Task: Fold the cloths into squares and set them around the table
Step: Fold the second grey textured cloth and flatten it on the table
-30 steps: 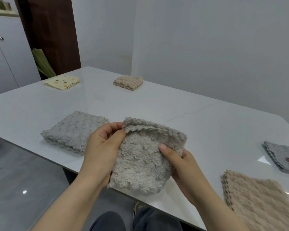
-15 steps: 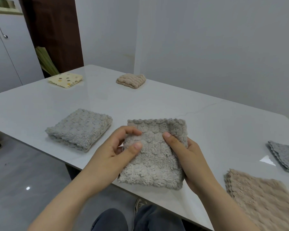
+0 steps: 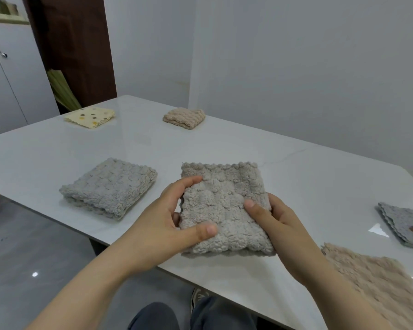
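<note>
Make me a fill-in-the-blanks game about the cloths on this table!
1. The left hand and the right hand both grip a fluffy grey cloth folded into a ____.
2. The colour of the dotted cloth at the far corner of the table is ____.
3. Another folded grey cloth lies on the table to the ____ of the held one.

Missing words: square; yellow; left.

Likely a home dining room; marble-look table [image 3: 224,148]; white cupboard [image 3: 7,75]
</note>
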Motion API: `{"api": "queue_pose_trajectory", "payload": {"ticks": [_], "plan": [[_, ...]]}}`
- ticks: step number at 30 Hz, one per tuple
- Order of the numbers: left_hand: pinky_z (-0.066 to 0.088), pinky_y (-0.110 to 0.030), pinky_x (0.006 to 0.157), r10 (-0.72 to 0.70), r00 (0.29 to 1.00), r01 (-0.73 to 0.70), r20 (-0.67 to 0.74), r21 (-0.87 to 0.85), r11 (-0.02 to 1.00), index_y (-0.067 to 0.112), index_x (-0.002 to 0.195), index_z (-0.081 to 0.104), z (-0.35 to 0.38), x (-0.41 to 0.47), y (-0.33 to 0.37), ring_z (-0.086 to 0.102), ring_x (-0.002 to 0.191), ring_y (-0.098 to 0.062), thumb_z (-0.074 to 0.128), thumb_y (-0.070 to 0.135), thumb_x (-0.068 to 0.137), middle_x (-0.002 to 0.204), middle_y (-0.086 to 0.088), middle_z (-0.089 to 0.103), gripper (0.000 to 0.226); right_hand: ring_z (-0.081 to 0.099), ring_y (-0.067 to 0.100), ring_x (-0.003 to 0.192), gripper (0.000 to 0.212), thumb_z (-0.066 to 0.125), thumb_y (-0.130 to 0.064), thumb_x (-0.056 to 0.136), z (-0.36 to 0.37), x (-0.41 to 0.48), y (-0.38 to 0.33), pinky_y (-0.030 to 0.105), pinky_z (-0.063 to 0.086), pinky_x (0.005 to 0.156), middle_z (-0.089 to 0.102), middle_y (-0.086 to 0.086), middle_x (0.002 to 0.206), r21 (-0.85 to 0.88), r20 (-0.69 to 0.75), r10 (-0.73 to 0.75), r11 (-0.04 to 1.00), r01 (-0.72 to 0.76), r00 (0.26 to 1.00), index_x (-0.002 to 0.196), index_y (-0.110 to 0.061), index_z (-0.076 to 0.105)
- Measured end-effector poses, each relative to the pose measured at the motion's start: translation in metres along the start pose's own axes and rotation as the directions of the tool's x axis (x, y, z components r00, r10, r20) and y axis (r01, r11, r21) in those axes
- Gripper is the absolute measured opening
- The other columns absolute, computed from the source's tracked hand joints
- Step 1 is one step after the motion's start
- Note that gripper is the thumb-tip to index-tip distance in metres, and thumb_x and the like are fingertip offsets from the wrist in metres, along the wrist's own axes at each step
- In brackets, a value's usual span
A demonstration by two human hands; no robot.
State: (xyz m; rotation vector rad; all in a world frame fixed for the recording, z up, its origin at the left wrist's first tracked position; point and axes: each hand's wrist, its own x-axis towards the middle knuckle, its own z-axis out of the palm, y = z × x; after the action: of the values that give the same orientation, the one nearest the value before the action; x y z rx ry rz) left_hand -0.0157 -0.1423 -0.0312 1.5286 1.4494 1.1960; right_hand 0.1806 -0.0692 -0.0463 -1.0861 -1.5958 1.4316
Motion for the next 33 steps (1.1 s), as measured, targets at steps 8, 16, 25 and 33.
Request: {"api": "queue_pose_trajectory", "payload": {"ticks": [8, 16, 25, 33], "plan": [[0.056, -0.02, 0.059, -0.057, 0.992, 0.074, 0.117, -0.14, 0.987, 0.042, 0.132, 0.041, 0.007, 0.02, -0.002, 0.07, 0.081, -0.003, 0.087, 0.002, 0.057, 0.116, 0.009, 0.062, 0.097, 0.072, 0.014, 0.087, 0.04, 0.066, -0.038, 0.078, -0.026, 0.011, -0.006, 0.028, 0.055, 0.063, 0.074, -0.002, 0.102, -0.065, -0.016, -0.028, 0.998, 0.027, 0.999, 0.115, -0.025, 0.061], [0.054, -0.019, 0.065, -0.06, 0.998, 0.064, 0.026, -0.206, 0.977, 0.042, 0.126, 0.046, 0.03, 0.066, -0.012, 0.071, 0.08, -0.01, 0.083, 0.023, 0.062, 0.119, 0.014, 0.053, 0.076, 0.071, 0.014, 0.094, 0.055, 0.065, -0.03, 0.088, -0.058, 0.032, -0.005, 0.039, 0.058, 0.082, 0.069, -0.005, 0.112, -0.147, -0.081, -0.129, 0.982, 0.116, 0.988, 0.13, -0.054, 0.039], [0.053, -0.017, 0.071, -0.082, 0.995, 0.09, 0.064, -0.139, 0.986, 0.034, 0.113, 0.063, 0.067, 0.122, -0.021, 0.062, 0.066, 0.002, 0.074, 0.01, 0.078, 0.116, 0.017, 0.06, 0.044, 0.061, -0.009, 0.103, 0.028, 0.06, -0.017, 0.093, -0.109, 0.064, 0.006, 0.019, 0.049, 0.087, 0.067, -0.027, 0.112, -0.33, -0.066, -0.14, 0.937, 0.111, 0.988, 0.109, -0.038, 0.071], [0.057, -0.033, 0.081, -0.046, 0.993, 0.047, 0.104, -0.006, 0.999, 0.033, 0.121, 0.058, 0.105, 0.195, -0.022, 0.067, 0.087, -0.019, 0.077, 0.024, 0.07, 0.126, 0.009, 0.051, 0.055, 0.07, 0.004, 0.082, 0.027, 0.065, -0.021, 0.089, -0.155, 0.106, 0.014, 0.009, 0.052, 0.069, 0.066, -0.016, 0.109, -0.25, -0.172, -0.019, 0.968, -0.025, 0.985, 0.115, -0.032, 0.066]]}}
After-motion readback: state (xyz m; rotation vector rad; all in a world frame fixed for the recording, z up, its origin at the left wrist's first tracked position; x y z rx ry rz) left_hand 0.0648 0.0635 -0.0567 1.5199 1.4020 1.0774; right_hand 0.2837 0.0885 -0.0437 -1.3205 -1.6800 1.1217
